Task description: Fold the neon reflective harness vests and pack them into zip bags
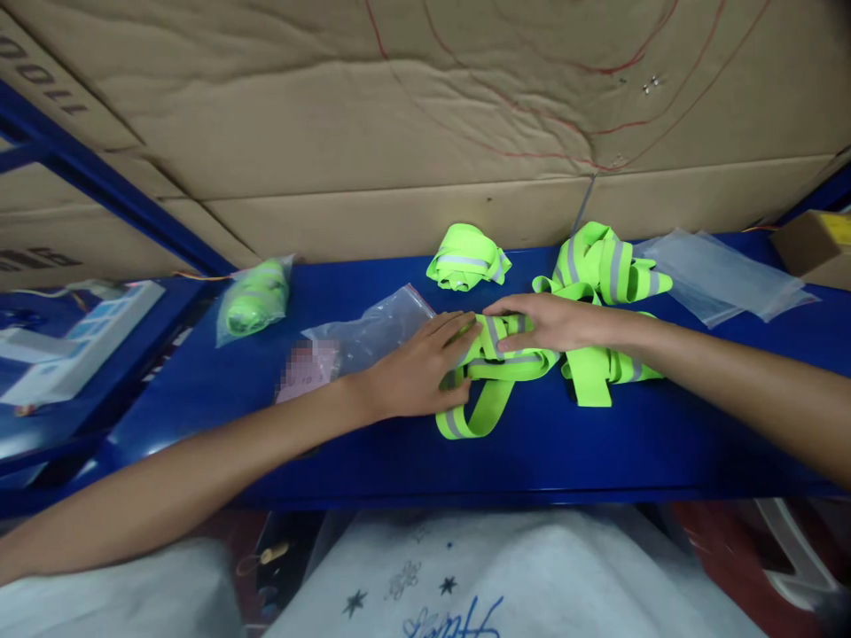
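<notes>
A loosely gathered neon-yellow reflective strap (pixel 522 365) with grey stripes lies in front of me, one loop of it hanging toward the front edge. My left hand (pixel 425 368) is closed around its left end, thumb below and fingers on top. From the right, my right hand (pixel 549 323) grips the upper right part between thumb and fingers. Just behind my right hand sits a loose strap bundle (pixel 602 261), and more strap (pixel 591 377) lies under my right wrist. A rolled strap (pixel 465 257) rests farther back. The tips of some fingers are hidden in the folds.
On the blue table (pixel 532 470), a clear zip bag (pixel 376 328) and a pink paper (pixel 309 370) lie beside my left hand. Far left are a bagged strap (pixel 254 299) and a power strip (pixel 83 341). Plastic bags (pixel 724 275) and a small box (pixel 815 248) lie right. Cardboard (pixel 399 133) stands behind.
</notes>
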Demonstrator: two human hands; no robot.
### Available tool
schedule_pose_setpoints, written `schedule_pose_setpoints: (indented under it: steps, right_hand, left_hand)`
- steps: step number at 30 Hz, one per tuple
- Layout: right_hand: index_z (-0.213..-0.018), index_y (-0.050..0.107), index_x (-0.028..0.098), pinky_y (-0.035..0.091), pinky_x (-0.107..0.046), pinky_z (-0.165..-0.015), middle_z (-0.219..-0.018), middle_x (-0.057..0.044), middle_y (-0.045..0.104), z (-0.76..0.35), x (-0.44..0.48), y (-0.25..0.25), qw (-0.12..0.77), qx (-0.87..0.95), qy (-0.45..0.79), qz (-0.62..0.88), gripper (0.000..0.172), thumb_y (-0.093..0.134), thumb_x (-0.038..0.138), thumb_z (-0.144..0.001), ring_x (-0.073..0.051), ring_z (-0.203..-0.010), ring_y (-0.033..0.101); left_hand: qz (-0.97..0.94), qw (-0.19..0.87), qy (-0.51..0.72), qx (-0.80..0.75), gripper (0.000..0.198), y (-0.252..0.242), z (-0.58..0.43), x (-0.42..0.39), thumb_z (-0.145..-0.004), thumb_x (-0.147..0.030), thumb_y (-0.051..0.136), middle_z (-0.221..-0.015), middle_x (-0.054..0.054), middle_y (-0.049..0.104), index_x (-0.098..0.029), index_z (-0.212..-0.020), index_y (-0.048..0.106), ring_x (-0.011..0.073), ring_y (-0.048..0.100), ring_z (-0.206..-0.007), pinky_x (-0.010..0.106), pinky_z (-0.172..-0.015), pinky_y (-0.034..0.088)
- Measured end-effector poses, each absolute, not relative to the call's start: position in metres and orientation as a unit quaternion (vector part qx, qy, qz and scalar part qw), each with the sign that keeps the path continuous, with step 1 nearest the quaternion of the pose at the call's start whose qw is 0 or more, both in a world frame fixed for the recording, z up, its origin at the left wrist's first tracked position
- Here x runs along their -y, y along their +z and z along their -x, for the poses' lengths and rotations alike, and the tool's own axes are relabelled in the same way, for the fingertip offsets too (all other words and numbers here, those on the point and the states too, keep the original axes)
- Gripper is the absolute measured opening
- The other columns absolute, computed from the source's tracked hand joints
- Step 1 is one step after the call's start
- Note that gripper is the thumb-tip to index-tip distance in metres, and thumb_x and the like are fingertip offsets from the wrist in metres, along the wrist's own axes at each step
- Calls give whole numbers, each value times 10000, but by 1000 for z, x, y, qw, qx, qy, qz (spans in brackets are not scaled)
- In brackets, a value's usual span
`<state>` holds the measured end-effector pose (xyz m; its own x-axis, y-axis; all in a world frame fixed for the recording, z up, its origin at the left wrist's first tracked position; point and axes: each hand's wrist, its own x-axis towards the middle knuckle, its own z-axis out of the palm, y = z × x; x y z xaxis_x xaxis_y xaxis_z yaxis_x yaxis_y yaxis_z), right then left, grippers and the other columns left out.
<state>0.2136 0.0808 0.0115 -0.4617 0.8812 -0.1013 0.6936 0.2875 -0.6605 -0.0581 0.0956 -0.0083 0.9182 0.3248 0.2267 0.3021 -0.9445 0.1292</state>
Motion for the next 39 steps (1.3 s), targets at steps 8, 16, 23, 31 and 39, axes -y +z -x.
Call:
schedule_pose_setpoints:
  steps: [8,16,23,31,39]
  right_hand:
    - [-1431,602,166,513,-444,-1043,-1374,-164,636,-204,-80,23,84,812,259,516,664,767,404,-833,-344,-1245,623]
    - [-1426,559,187,576,-432,-923,-1266,-132,610,-204,-56,13,155,855,133,477,618,776,322,-863,-296,-1117,657]
    - [-1403,492,158,581,-500,-1005,-1482,-215,485,-191,-10,0,211,861,15,462,448,570,133,-962,-334,-1298,605]
    - [-1390,547,190,571,-503,-956,-1374,-172,596,-183,6,-13,155,873,-97,452,464,439,38,-965,-301,-1118,673]
    - [-1458,535,141,399,-566,-1161,-1389,-185,586,-185,21,-11,198,889,-10,413,459,523,324,-1037,-341,-1345,504]
  left_hand:
    - [-929,274,63,-239,476,29,52,-134,-945,-432,638,-1505,112,548,-215,-1368,611,276,557,-1369,427,-1155,444]
    - [-923,227,38,-307,463,32,41,-122,-851,-450,741,-1140,64,708,-188,-1214,622,260,684,-1029,366,-870,530]
    - [-949,97,145,-264,275,14,49,-80,-913,-187,644,-1172,93,607,-175,-1160,524,235,671,-1009,356,-790,594]
    - [-965,-93,192,-153,240,-9,59,-59,-997,-83,457,-1410,192,551,-174,-1203,540,278,647,-1248,387,-935,633]
    - [-969,-156,170,-88,127,-9,56,-59,-1005,-114,523,-1402,207,607,-153,-1108,588,327,662,-1210,461,-957,631]
